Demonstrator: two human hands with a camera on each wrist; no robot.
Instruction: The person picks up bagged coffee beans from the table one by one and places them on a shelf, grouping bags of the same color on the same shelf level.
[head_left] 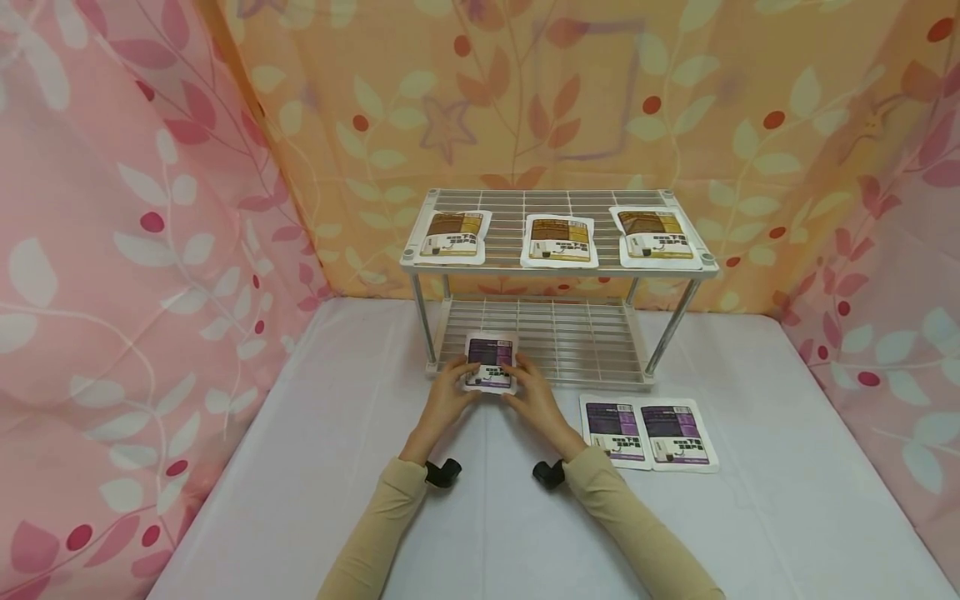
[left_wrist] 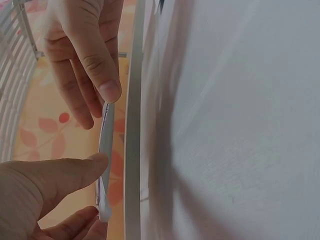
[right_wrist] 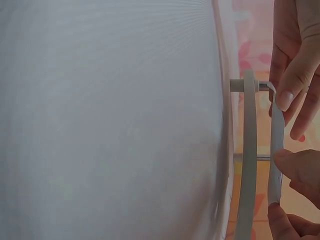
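Note:
My left hand [head_left: 447, 396] and right hand [head_left: 536, 396] hold a flat white pouch with a purple label [head_left: 491, 375] by its two sides. They are at the front left of the rack's lower shelf [head_left: 555, 367]. Edge-on in the left wrist view, the pouch [left_wrist: 105, 150] is pinched between thumb and fingers of each hand. The right wrist view also shows the pouch [right_wrist: 276, 145] as a thin edge, beside the rack's front bar [right_wrist: 247, 150]. Two similar purple pouches, one on the left [head_left: 615, 433] and one on the right [head_left: 678, 435], lie on the table right of my hands.
A two-tier wire rack stands at the back of the white-covered table [head_left: 495, 517]. Its upper shelf [head_left: 502, 202] bears three brown-labelled pouches: left [head_left: 452, 237], middle [head_left: 559, 242] and right [head_left: 656, 239]. Metal posts [head_left: 672, 325] join the tiers. Patterned curtains [head_left: 300, 150] surround the table.

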